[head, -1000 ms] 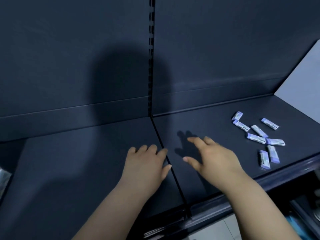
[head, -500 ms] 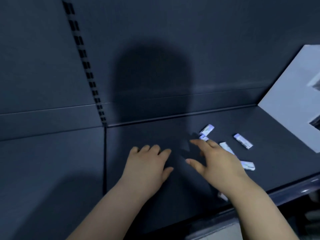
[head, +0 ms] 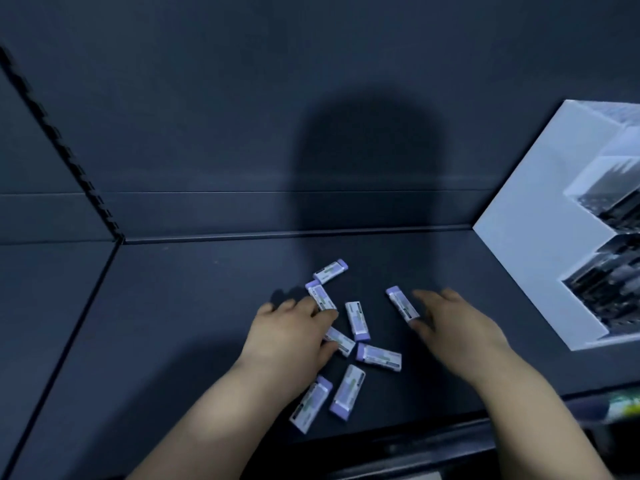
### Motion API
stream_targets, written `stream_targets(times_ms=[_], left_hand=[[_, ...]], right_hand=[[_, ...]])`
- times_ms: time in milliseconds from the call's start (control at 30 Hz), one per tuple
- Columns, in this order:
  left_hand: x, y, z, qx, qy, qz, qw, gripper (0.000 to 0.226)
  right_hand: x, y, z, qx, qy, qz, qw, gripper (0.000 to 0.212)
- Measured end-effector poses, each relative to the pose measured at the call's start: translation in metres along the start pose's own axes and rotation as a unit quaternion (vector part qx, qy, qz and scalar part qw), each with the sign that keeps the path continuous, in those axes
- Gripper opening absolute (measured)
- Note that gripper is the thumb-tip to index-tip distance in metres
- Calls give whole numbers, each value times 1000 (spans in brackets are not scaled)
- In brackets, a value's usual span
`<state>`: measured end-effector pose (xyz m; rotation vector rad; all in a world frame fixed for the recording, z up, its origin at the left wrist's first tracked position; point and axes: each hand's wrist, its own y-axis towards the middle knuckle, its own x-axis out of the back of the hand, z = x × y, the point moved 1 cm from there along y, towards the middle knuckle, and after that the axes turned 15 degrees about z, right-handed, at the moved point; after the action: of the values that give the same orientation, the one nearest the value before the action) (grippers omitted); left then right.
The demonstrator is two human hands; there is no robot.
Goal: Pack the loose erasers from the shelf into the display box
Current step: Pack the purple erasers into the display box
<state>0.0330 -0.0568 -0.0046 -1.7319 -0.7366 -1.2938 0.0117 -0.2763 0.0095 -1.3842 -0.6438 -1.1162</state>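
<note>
Head view: we count eight small rectangular erasers with white sleeves and purple ends, scattered flat on the dark blue-grey metal shelf. The left hand lies palm down with fingers loosely extended, partly covering one eraser and gripping nothing. The right hand is likewise spread and holds nothing, its thumb just beside another eraser. We locate the white cardboard display box at the shelf's right, apart from the erasers.

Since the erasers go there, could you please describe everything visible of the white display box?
The display box is white and cardboard-like, stepped in tiers whose open compartments hold dark, blurred contents. It stands on the shelf at the right, cut off by the frame edge. The right hand is nearest, not touching it.
</note>
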Motion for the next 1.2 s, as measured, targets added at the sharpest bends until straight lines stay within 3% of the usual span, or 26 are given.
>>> stream_targets(times_ms=[500, 667, 800, 900, 1033, 1200], left_hand=[[-1, -4, 15, 39, 20, 26, 999, 37], [-2, -4, 15, 24, 29, 21, 999, 60], [-5, -5, 15, 49, 1, -11, 999, 39], [-8, -4, 12, 60, -20, -7, 998, 43], [-9, -5, 16, 72, -17, -12, 997, 39], [-9, -10, 22, 85, -25, -14, 996, 49]], right_hand=[[-19, 14, 10, 25, 109, -65, 992, 20], [-22, 4, 25, 82, 169, -69, 980, 13], [-25, -3, 41, 128, 225, -66, 964, 10], [-29, -7, 55, 150, 262, -45, 952, 10], [-36, -10, 71, 144, 149, -36, 978, 19], [-39, -12, 79, 172, 54, -80, 980, 24]])
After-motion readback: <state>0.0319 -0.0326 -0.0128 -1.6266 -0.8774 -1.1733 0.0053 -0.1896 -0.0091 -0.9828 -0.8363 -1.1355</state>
